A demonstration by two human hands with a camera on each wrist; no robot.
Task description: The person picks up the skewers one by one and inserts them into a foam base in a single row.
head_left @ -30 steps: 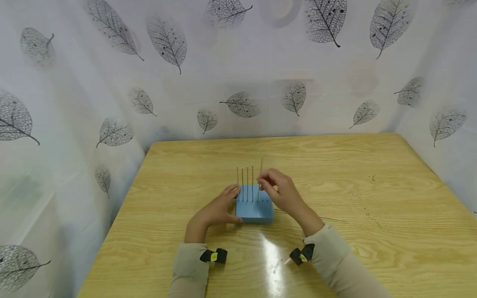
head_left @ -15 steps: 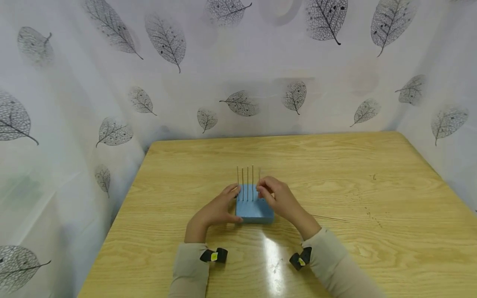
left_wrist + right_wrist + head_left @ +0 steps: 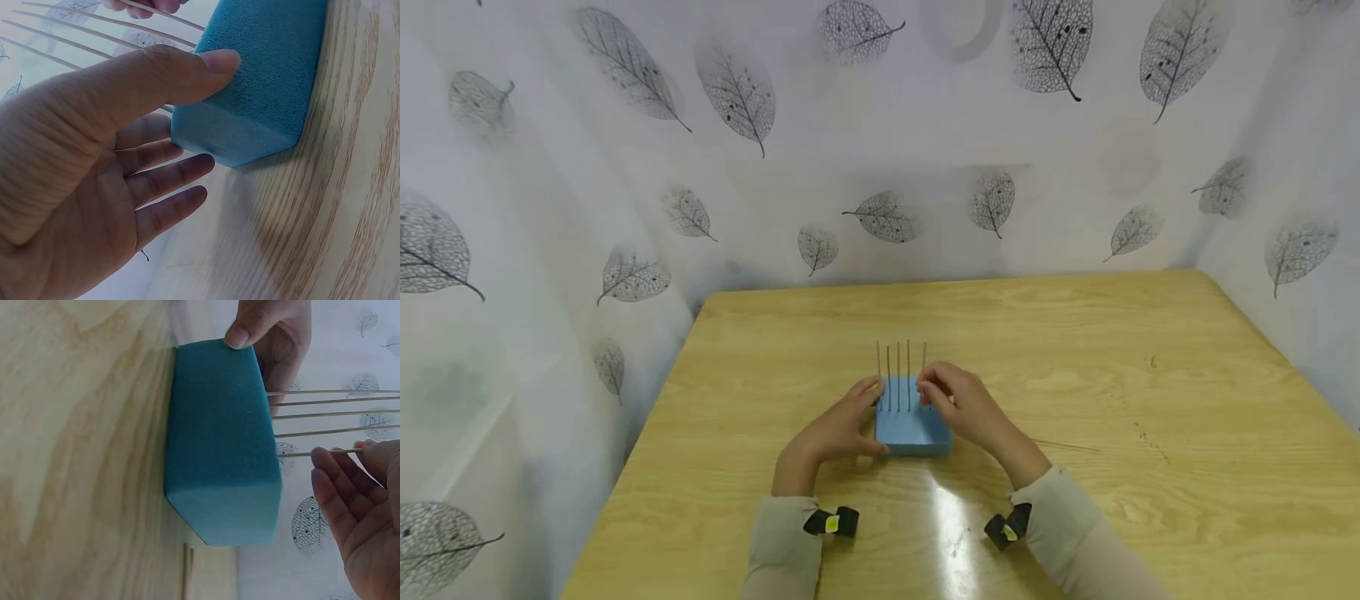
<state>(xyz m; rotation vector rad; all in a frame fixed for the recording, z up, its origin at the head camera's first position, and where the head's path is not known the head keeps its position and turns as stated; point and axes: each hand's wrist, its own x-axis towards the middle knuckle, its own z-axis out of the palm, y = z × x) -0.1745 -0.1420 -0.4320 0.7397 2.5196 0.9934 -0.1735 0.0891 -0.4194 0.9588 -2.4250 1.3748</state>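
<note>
A blue foam block sits on the table with several thin wooden sticks standing in a row from its top. My left hand grips the block's left end, thumb on the near face and a forefinger round the back; the other fingers spread beside it in the left wrist view. Over the block's right half, my right hand pinches another stick between thumb and fingers. That stick stands roughly upright, its lower end at the block's top in the right wrist view.
Loose thin sticks lie on the wooden table to the right, partly behind my right forearm. A white curtain with leaf prints surrounds the back and sides. Each wrist carries a black strap.
My right hand has come down toward the block with its stick, whose top is now lower, near the height of the others. My left hand keeps its grip on the block.
</note>
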